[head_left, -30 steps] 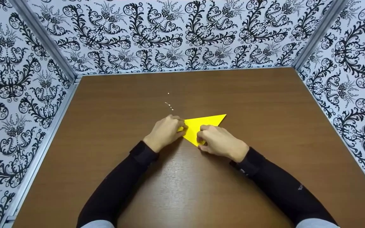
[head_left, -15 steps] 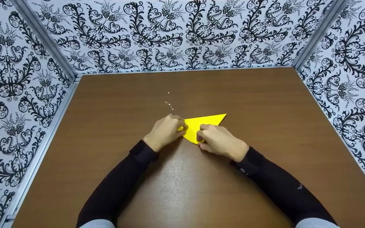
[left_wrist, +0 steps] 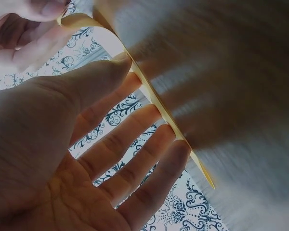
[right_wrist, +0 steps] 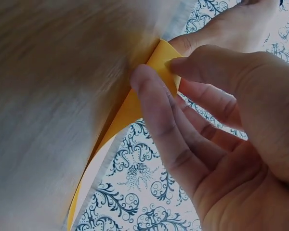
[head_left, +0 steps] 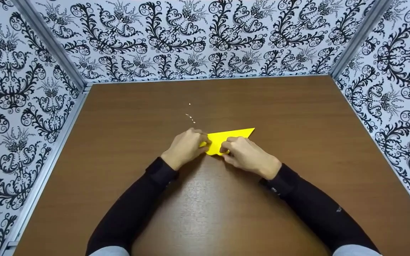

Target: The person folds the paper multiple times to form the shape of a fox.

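Note:
A folded sheet of yellow paper (head_left: 217, 138) lies on the wooden table, with one pointed corner reaching out to the right. At its left end my left hand (head_left: 186, 146) presses it down with the tips of fairly straight fingers and the thumb. My right hand (head_left: 249, 156) pinches the near part of the paper between thumb and fingers. In the right wrist view the paper's near edge (right_wrist: 156, 67) bends up in a curve at the thumb. Seen from the left wrist, the flat paper (left_wrist: 159, 103) shows as a thin edge under the fingertips.
Several tiny pale specks (head_left: 190, 116) lie on the table (head_left: 205, 213) beyond the left hand. Walls with a black-and-white scroll pattern (head_left: 205, 39) stand at the back and on both sides, joined by grey metal posts (head_left: 356, 39).
The paper's near corner, earlier pointing towards the person, has been lifted and curled back. My right hand has moved slightly away from the person with it; the left hand has stayed in place.

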### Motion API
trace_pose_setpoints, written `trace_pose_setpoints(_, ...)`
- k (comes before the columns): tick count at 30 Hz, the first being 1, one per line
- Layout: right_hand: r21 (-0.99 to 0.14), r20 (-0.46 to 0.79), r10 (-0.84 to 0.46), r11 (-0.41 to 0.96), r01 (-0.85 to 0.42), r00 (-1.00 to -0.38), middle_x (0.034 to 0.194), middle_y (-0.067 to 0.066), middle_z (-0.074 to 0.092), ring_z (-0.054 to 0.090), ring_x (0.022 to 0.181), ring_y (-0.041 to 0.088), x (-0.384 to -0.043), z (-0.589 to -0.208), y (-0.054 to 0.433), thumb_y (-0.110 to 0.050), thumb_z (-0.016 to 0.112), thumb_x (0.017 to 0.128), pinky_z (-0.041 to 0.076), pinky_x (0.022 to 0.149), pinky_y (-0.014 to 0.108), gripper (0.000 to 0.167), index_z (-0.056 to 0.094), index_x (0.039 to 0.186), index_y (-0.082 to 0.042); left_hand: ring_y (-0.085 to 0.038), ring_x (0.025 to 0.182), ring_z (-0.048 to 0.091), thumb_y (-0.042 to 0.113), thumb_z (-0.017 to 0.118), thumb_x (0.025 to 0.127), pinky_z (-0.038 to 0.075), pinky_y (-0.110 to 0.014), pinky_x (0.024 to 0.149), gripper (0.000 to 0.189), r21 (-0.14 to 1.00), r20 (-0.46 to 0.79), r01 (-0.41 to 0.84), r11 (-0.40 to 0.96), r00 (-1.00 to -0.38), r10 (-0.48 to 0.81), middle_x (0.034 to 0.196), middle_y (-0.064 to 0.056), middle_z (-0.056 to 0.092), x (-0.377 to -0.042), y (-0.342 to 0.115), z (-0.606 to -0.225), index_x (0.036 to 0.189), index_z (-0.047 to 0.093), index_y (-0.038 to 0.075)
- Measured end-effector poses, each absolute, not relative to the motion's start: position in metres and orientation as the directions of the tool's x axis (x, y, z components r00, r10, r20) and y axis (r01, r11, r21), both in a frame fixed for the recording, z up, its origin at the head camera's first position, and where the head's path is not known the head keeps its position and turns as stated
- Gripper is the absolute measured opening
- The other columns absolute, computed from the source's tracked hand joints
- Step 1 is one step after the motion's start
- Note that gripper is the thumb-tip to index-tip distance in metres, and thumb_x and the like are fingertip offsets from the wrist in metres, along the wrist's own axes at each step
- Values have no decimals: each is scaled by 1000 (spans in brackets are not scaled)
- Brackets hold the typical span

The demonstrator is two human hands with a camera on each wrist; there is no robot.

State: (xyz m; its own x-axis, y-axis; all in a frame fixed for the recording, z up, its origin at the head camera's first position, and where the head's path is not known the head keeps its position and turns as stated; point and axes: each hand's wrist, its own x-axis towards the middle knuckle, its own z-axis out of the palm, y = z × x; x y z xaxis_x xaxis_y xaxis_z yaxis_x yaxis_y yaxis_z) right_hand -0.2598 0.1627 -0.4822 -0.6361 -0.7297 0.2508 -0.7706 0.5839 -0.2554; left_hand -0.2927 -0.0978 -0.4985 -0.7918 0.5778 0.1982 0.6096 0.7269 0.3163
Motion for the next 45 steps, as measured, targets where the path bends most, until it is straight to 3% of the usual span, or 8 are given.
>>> trace_pose_setpoints(9,-400,288,-723,505,-765,-628,104,15,83,78,86,23,-262,-479,164,0,84,102,69,76,35,7,83,109,1,-39,117,79,15,87,106,71,-55,98,17,326,202,613,720,-789,580,129,-11,87,-291,-99,-499,122,91,11)
trace_pose_setpoints(14,-460,267,-726,481,-746,-633,106,17,83,84,89,26,-263,-479,165,-3,87,103,73,79,39,10,83,110,2,-40,117,79,15,87,105,71,-56,98,18,324,204,611,722,-791,577,130,-12,86,-291,-99,-500,122,91,10)
trace_pose_setpoints(27,-381,347,-701,502,-776,-623,101,10,84,77,88,24,-265,-483,164,-2,87,104,67,80,40,3,85,105,-4,-40,119,79,15,89,104,71,-55,98,16,331,212,614,716,-788,578,131,-10,87,-290,-98,-501,120,92,11)
trace_pose_setpoints(32,-399,341,-686,513,-760,-642,104,10,86,79,91,24,-269,-485,164,-6,85,107,68,83,42,3,84,107,-3,-41,118,79,15,89,105,71,-57,98,16,333,211,614,716,-788,578,131,-11,87,-289,-99,-500,120,92,11)
trace_pose_setpoints(45,-503,363,-614,505,-702,-701,102,14,87,82,78,20,-280,-486,165,-6,81,109,69,73,33,6,77,111,-2,-40,118,80,16,91,104,71,-55,101,16,314,220,616,722,-787,576,128,-10,88,-292,-98,-499,119,93,12)
